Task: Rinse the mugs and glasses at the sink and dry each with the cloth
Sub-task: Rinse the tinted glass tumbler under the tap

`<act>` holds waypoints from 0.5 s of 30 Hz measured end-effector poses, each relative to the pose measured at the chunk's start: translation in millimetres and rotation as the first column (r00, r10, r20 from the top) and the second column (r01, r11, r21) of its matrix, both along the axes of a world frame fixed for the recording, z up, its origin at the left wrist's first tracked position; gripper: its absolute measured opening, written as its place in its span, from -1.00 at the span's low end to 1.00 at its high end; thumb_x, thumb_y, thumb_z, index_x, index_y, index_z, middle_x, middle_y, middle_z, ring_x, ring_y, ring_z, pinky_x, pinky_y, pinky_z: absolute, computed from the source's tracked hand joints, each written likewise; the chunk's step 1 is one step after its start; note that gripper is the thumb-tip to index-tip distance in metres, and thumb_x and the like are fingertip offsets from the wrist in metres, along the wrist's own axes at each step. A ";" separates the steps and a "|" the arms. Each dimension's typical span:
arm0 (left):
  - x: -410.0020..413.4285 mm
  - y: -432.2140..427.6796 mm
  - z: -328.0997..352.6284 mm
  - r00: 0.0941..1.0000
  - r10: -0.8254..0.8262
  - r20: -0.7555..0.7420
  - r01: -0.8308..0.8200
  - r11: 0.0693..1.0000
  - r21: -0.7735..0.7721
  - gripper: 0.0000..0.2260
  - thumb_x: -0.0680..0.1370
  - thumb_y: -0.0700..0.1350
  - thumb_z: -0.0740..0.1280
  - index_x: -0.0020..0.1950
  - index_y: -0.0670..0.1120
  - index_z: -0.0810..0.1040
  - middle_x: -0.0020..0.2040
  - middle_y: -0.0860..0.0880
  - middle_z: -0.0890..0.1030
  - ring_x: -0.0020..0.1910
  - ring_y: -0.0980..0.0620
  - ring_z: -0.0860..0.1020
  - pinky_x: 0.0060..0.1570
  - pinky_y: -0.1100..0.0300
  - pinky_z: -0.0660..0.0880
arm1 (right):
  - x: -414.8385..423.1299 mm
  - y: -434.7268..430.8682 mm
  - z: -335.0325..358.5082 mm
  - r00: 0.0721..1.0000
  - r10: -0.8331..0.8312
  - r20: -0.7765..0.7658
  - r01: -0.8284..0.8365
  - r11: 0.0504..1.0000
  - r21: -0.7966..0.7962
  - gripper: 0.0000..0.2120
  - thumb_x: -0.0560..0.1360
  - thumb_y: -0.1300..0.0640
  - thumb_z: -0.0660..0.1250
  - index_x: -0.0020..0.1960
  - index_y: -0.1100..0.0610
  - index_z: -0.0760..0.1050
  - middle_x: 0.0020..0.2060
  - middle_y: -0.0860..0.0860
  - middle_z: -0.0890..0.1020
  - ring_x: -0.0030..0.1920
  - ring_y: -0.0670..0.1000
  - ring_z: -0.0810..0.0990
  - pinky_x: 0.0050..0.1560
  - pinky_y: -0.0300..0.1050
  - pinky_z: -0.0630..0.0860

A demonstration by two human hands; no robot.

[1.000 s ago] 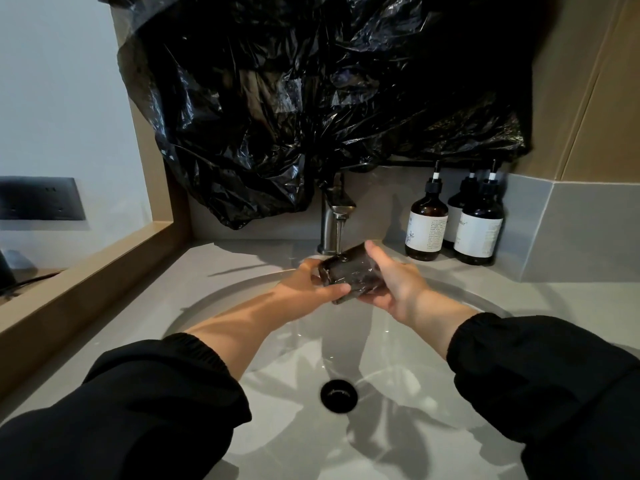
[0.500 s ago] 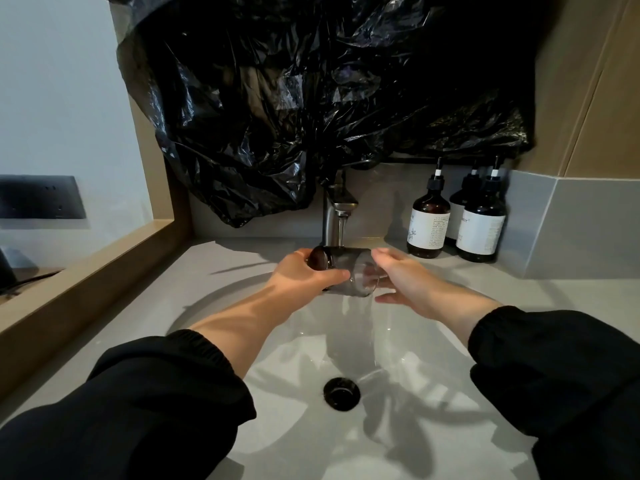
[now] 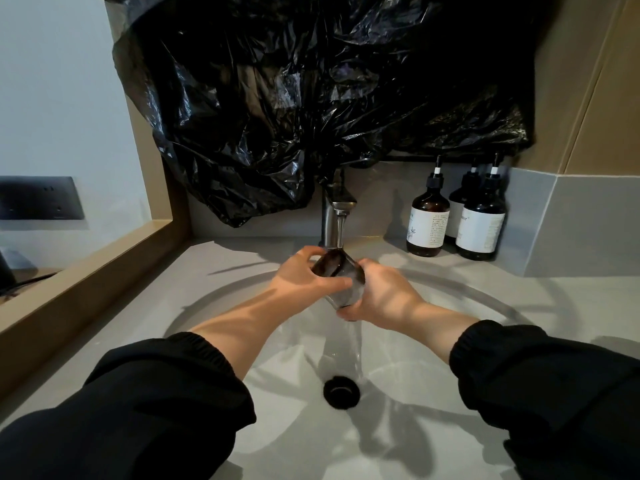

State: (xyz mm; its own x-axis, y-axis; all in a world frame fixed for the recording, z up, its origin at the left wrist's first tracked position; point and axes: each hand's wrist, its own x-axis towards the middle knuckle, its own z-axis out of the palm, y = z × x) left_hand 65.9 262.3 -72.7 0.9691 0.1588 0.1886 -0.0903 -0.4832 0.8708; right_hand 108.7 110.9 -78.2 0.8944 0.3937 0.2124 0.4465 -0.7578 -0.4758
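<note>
In the centre of the frame, a person in black sleeves is holding a dark tinted glass (image 3: 337,273) tilted beneath a metal tap (image 3: 337,206), above a pale sink (image 3: 408,393). The left hand (image 3: 301,280) is gripping the glass near its rim, fingers curled over the far side and thumb lying across the near side. The right hand (image 3: 384,296) is cupping the base, fingers wrapped underneath. Water (image 3: 356,348) is running from the spout onto the glass and spilling down toward the black drain (image 3: 342,391) at lower centre. Three brown pump bottles (image 3: 427,220) are standing together at centre right of the counter. Crumpled black plastic sheeting (image 3: 311,98) is hanging across the top, above the tap.
</note>
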 end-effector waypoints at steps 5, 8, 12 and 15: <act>1.4 0.3 -0.3 1.000 -0.009 0.018 0.012 0.990 -0.138 -0.53 0.40 -0.11 0.52 0.25 -0.01 0.44 0.03 -0.02 0.66 0.02 0.02 0.62 0.09 0.02 0.56 | 7.6 -1.1 -6.0 0.963 0.083 -0.257 0.020 0.927 0.374 -0.66 0.26 0.04 0.58 -0.06 0.02 0.52 -0.18 -0.10 0.62 -0.14 -0.10 0.59 -0.15 -0.27 0.47; 3.1 -1.8 -2.0 1.000 -0.010 0.015 0.012 0.990 -0.137 -0.56 0.42 -0.12 0.51 0.25 0.00 0.46 0.05 0.01 0.66 0.07 0.04 0.60 0.14 0.03 0.53 | 10.3 -5.0 -9.9 0.933 0.175 -0.314 -0.017 0.893 0.449 -0.57 0.15 -0.02 0.60 -0.01 -0.02 0.60 -0.09 -0.08 0.67 0.00 -0.03 0.62 0.13 -0.11 0.52; 0.9 4.4 0.5 0.998 -0.014 0.053 0.025 0.978 -0.205 -0.61 0.44 -0.17 0.48 0.20 0.02 0.45 0.03 0.00 0.66 0.03 0.05 0.61 0.08 0.11 0.52 | 9.7 -4.6 -8.6 0.942 0.156 -0.297 -0.011 0.899 0.437 -0.43 0.22 0.14 0.61 0.15 0.11 0.45 -0.04 -0.07 0.60 -0.05 -0.09 0.58 -0.03 -0.27 0.49; -0.5 9.9 3.7 0.997 -0.039 0.060 0.055 0.954 -0.294 -0.60 0.47 -0.19 0.46 0.27 -0.07 0.46 0.01 0.03 0.65 0.02 0.06 0.60 0.06 0.08 0.51 | 5.1 1.9 0.4 0.978 0.090 -0.186 -0.004 0.908 0.419 -0.45 0.24 0.18 0.59 0.10 0.03 0.36 -0.15 -0.18 0.51 -0.17 -0.18 0.52 -0.26 -0.41 0.39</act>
